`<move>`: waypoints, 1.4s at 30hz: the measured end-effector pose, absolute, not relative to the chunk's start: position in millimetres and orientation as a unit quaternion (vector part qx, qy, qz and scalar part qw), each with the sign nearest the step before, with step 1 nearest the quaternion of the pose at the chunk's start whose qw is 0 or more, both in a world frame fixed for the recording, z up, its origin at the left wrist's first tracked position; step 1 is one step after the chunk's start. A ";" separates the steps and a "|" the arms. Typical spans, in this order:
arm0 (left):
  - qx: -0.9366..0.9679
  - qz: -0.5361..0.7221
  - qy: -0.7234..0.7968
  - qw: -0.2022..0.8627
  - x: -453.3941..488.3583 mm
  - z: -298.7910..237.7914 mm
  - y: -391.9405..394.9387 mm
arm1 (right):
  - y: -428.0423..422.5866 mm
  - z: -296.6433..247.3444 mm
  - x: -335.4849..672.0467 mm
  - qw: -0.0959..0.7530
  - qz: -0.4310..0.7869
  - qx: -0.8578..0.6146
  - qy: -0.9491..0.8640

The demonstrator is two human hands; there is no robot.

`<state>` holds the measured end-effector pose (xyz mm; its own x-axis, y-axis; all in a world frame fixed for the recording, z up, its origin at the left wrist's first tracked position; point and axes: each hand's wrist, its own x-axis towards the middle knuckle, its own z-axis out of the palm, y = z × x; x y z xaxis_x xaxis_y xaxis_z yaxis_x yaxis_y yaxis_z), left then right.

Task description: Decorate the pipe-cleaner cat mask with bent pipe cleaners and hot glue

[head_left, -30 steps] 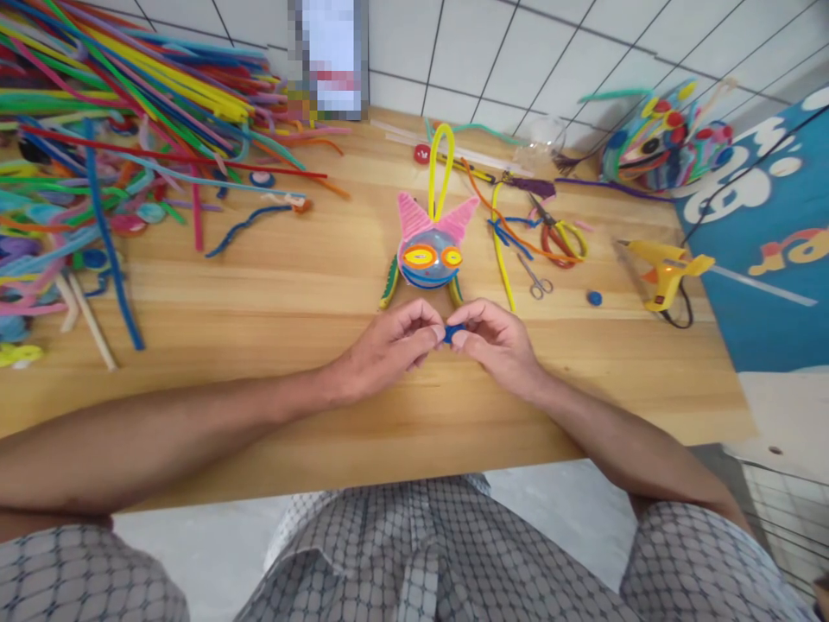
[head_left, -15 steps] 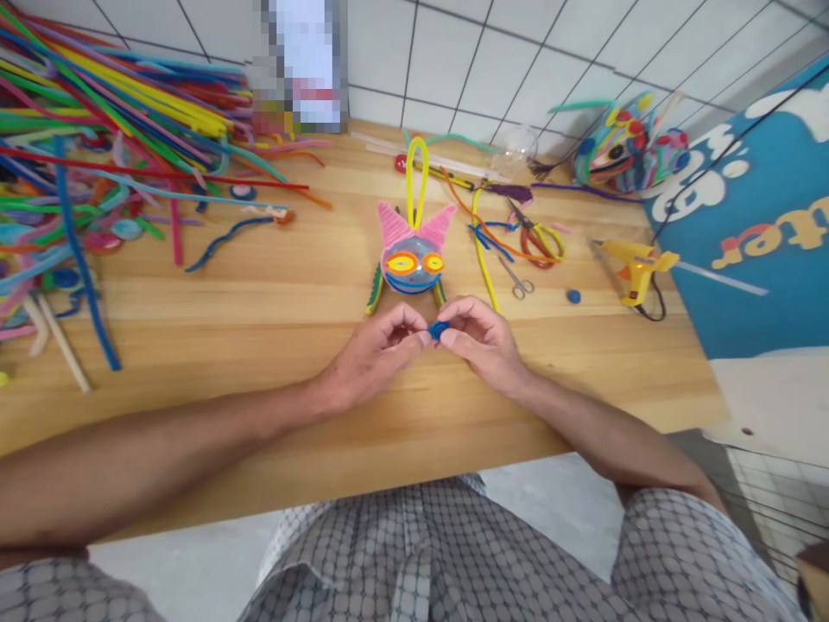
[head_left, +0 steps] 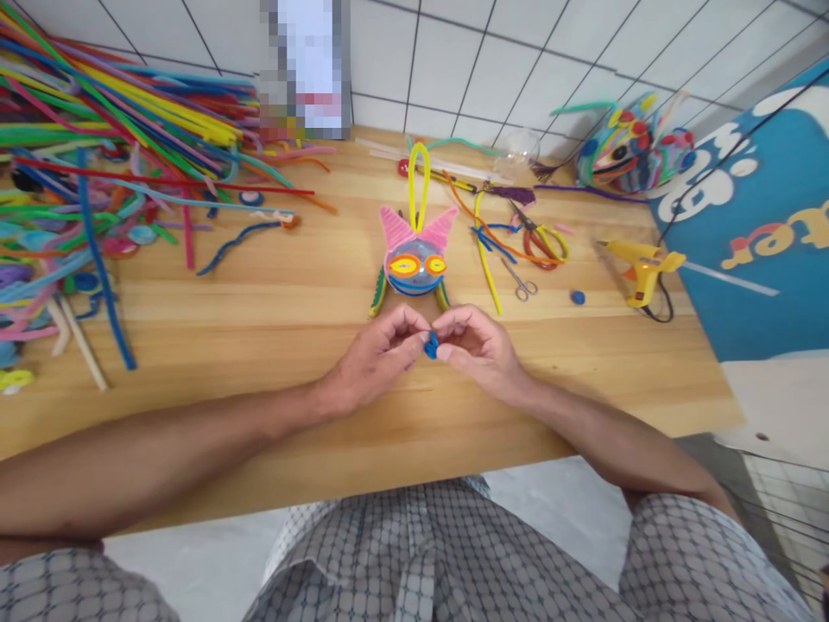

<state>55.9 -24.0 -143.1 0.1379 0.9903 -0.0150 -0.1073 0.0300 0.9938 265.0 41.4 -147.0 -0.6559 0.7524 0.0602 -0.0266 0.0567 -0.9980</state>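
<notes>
Head view: pinched a small blue coil (head_left: 431, 347) between the fingertips of the left hand (head_left: 379, 354) and the right hand (head_left: 479, 345), both hands curled tight around it. Held the coil low over the worktop (head_left: 259, 320), just in front of the toy figure (head_left: 414, 259). Had small scissors (head_left: 522, 285) close on the figure's right, a yellow glue gun (head_left: 641, 263) well beyond them, and a heap of pipe cleaners (head_left: 97, 130) far to the figure's left.
</notes>
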 end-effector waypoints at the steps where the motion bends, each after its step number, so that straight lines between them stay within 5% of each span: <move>1: 0.499 0.485 0.443 0.565 56.0 -143.7 -23.9 | 41.1 -146.7 264.9 0.314 0.615 -0.272 -0.670; 9: 0.486 0.490 0.431 0.581 55.5 -147.8 -23.6 | 43.4 -148.8 265.8 0.345 0.483 -0.243 -0.767; 35: 0.523 0.481 0.458 0.534 57.3 -146.1 -27.3 | 41.2 -150.6 264.4 0.300 0.614 -0.310 -0.661; 42: 0.496 0.473 0.438 0.582 53.9 -141.1 -23.6 | 42.9 -157.1 268.1 0.364 0.458 -0.262 -0.768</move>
